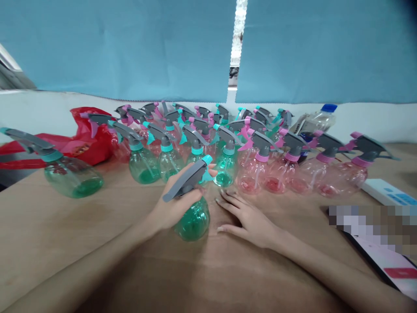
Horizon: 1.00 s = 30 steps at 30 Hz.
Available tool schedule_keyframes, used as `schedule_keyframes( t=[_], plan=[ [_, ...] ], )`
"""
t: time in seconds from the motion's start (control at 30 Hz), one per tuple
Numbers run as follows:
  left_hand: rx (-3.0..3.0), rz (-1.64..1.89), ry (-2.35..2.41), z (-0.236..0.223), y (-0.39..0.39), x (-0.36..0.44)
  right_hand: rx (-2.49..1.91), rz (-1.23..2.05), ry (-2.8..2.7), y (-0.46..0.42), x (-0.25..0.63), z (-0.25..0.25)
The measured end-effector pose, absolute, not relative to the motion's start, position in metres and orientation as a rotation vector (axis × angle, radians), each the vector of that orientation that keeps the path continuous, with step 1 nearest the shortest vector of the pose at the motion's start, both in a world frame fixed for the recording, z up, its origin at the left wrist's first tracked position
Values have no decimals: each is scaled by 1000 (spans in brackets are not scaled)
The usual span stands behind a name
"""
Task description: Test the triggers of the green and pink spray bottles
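My left hand [177, 198] is wrapped round the neck of a green spray bottle [193, 221] with a grey and turquoise trigger head. The bottle is at the middle of the wooden table [146, 269]; whether its base touches the wood I cannot tell. To its right, my right hand [249, 217] lies flat on the table with fingers apart, holding nothing. Just beyond those fingertips stands another green spray bottle [224, 167]. A pink spray bottle [252, 178] is close by on the right.
Rows of green and pink spray bottles fill the table's back. One green bottle [73, 178] stands apart at left, near a red plastic bag [94, 148]. Back right is a clear blue-capped bottle [321, 121]. A white box [387, 191] and a phone [374, 256] lie at right.
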State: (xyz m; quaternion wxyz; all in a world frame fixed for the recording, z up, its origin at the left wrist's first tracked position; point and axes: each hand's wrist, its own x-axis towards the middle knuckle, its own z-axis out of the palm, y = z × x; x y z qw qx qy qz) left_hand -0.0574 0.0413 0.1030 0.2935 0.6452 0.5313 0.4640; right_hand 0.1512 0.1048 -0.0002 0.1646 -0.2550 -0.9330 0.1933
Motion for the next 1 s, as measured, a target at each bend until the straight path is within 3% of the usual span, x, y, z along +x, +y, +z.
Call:
schedule_keyframes(
  t=[1.0],
  plan=[
    [1720, 1278, 1357, 99, 42, -60, -727, 537, -2665, 104, 152, 0]
  ],
)
